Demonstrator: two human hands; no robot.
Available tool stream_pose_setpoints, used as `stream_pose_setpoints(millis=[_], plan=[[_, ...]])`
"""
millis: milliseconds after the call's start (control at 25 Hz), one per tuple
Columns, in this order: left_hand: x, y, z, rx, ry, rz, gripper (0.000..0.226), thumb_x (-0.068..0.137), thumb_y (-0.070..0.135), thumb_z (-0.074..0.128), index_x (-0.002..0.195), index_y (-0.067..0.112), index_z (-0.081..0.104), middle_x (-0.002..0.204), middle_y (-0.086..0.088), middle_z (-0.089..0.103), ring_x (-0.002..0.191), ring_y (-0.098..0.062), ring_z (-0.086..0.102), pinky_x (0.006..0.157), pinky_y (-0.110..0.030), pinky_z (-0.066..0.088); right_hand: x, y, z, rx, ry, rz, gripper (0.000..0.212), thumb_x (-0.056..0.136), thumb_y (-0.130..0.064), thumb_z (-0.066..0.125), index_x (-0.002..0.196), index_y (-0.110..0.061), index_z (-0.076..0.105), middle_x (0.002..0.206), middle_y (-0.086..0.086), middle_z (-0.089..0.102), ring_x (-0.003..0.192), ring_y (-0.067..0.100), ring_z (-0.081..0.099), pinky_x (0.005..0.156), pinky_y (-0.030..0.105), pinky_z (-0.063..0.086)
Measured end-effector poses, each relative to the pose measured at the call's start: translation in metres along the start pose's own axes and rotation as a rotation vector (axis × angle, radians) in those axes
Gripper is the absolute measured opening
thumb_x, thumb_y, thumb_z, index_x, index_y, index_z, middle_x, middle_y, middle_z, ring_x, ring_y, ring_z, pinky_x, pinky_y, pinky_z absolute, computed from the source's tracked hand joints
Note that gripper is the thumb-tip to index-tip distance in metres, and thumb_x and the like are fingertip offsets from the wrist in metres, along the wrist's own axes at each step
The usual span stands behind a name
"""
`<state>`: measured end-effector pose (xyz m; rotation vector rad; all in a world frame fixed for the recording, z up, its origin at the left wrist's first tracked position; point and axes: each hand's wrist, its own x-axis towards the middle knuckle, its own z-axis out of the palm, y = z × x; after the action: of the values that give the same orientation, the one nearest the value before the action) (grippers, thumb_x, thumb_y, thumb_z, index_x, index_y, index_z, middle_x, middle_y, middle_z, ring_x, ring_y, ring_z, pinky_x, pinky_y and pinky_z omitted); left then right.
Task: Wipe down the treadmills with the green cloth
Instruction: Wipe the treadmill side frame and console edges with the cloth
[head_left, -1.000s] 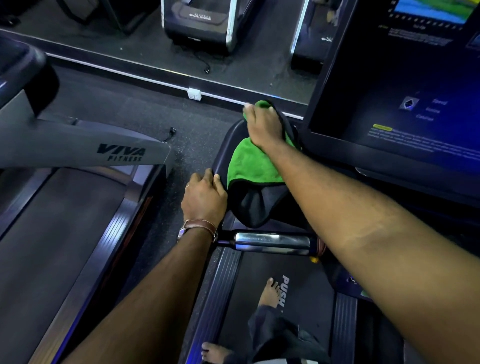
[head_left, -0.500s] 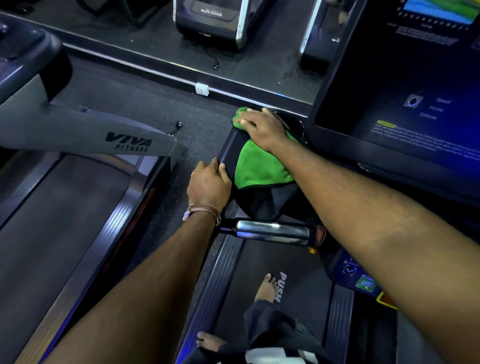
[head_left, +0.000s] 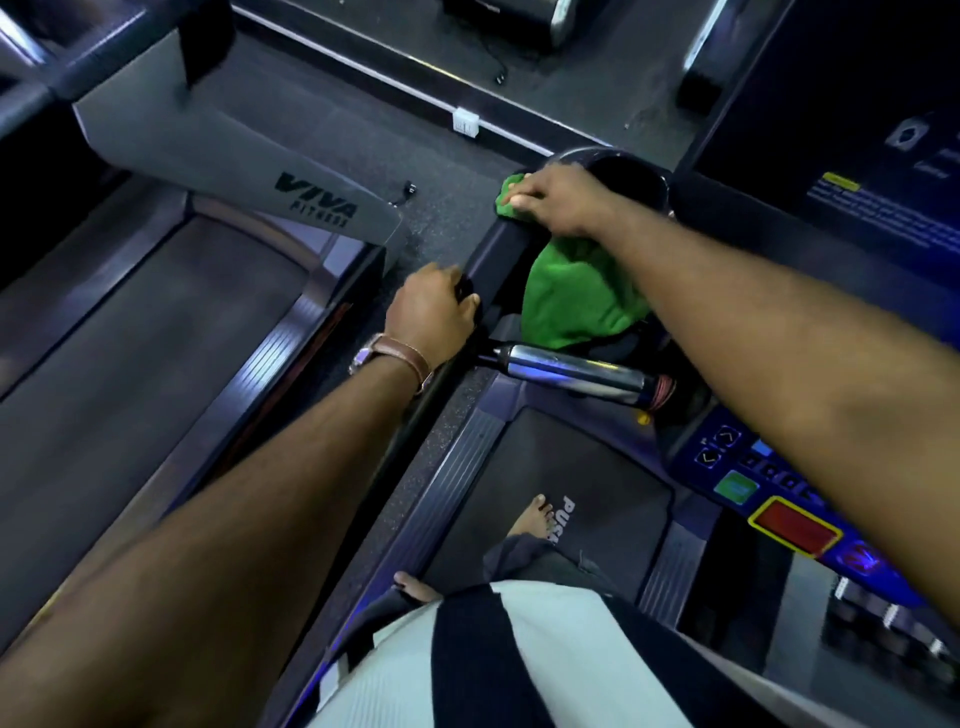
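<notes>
I stand barefoot on the belt of a dark treadmill (head_left: 582, 499). The green cloth (head_left: 571, 296) lies over the left side of its console, and most of it hangs down behind the chrome handgrip (head_left: 571, 371). My right hand (head_left: 561, 200) presses the cloth's top corner flat against the left rim of the cup holder (head_left: 631, 176). My left hand (head_left: 434, 317), with a watch on the wrist, grips the treadmill's black left handrail just below.
A second treadmill (head_left: 156, 338) with a grey "VIVA FITNESS" arm stands close on the left, across a narrow strip of floor. The dark console screen (head_left: 841, 119) fills the upper right. A button panel (head_left: 769, 499) with a red stop pad sits under my right forearm.
My right hand has slid the cloth's top corner left, from the middle of the console side to the cup holder's left rim. My view has tilted downward. The left hand keeps its grip.
</notes>
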<state>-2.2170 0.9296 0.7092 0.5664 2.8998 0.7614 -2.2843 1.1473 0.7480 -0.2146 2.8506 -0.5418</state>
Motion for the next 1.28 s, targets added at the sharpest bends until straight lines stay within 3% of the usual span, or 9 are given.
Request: stream_pose_setpoints(millis=[120,280,440,520,640,800,960,1160,1280], plan=[[-0.031,-0.009,-0.005,-0.020,0.024,0.062,0.029,0.086,0.029,0.061,0.100,0.004,0.064,0.102,-0.015,0.064,0.093,-0.035,0.060,0.077,-0.043,0.052,-0.006,-0.030,0.022,0.109,-0.225,-0.119,0.030,0.097,-0.036,0.056,0.112,-0.016,0.072,0.115,0.005,0.071,0.096,0.006,0.059,0.094,0.034,0.048],[-0.068,-0.020,-0.011,-0.022,0.039,0.079,0.036,0.086,0.028,0.063,0.113,0.004,0.062,0.114,-0.013,0.062,0.101,-0.032,0.059,0.083,-0.042,0.052,-0.024,-0.047,0.061,-0.029,0.080,-0.073,0.049,0.100,-0.042,0.030,0.117,-0.017,0.068,0.128,0.006,0.062,0.127,0.023,0.051,0.110,0.036,0.026],[-0.103,-0.038,-0.017,0.012,0.035,0.073,0.037,0.087,0.033,0.061,0.113,0.007,0.062,0.116,-0.010,0.061,0.102,-0.029,0.059,0.084,-0.042,0.052,-0.036,-0.058,0.087,0.009,0.021,-0.235,0.036,0.102,-0.031,0.039,0.122,-0.019,0.066,0.134,0.001,0.061,0.138,0.018,0.041,0.117,0.043,0.003],[-0.115,-0.046,-0.021,0.015,0.028,0.043,0.041,0.087,0.036,0.061,0.116,0.008,0.062,0.119,-0.008,0.061,0.104,-0.027,0.059,0.085,-0.040,0.052,-0.040,-0.070,0.089,0.045,0.134,-0.107,0.036,0.100,-0.037,0.042,0.117,-0.021,0.069,0.130,0.004,0.063,0.132,0.025,0.045,0.118,0.038,0.017],[-0.132,-0.054,-0.028,0.001,0.025,0.036,0.042,0.086,0.037,0.062,0.117,0.008,0.062,0.119,-0.007,0.062,0.102,-0.026,0.061,0.084,-0.039,0.053,-0.065,-0.081,0.105,0.176,0.095,-0.290,0.027,0.097,-0.031,0.056,0.113,-0.017,0.073,0.124,0.003,0.067,0.124,0.020,0.055,0.114,0.020,0.022],[-0.160,-0.064,-0.028,-0.003,0.021,0.028,0.044,0.088,0.040,0.059,0.119,0.010,0.061,0.117,-0.006,0.063,0.101,-0.025,0.061,0.082,-0.040,0.054,-0.076,-0.085,0.114,0.307,0.344,-0.121,0.021,0.092,-0.018,0.062,0.108,-0.013,0.074,0.119,0.009,0.070,0.120,0.022,0.060,0.114,0.036,0.034],[-0.178,-0.068,-0.023,0.010,0.028,-0.005,0.051,0.090,0.045,0.055,0.127,0.011,0.055,0.122,-0.005,0.060,0.106,-0.025,0.059,0.084,-0.042,0.053,-0.098,-0.113,0.121,0.332,0.188,-0.331,0.022,0.087,-0.002,0.065,0.102,-0.012,0.077,0.108,0.002,0.073,0.107,0.009,0.065,0.101,0.011,0.040],[-0.189,-0.061,-0.028,0.100,0.066,-0.118,0.046,0.087,0.053,0.054,0.114,0.016,0.058,0.111,0.000,0.061,0.096,-0.021,0.059,0.072,-0.038,0.054,-0.107,-0.143,0.131,0.468,0.008,-0.429,0.027,0.080,0.011,0.066,0.096,-0.008,0.078,0.099,0.001,0.075,0.095,0.004,0.068,0.090,0.016,0.051],[-0.201,-0.060,-0.029,0.122,0.086,-0.239,0.054,0.086,0.059,0.054,0.114,0.013,0.059,0.113,-0.004,0.062,0.099,-0.023,0.059,0.075,-0.041,0.055,-0.092,-0.121,0.128,0.360,0.082,-0.399,0.023,0.079,-0.008,0.077,0.100,-0.018,0.076,0.119,0.002,0.069,0.123,0.019,0.058,0.111,0.047,0.038]])
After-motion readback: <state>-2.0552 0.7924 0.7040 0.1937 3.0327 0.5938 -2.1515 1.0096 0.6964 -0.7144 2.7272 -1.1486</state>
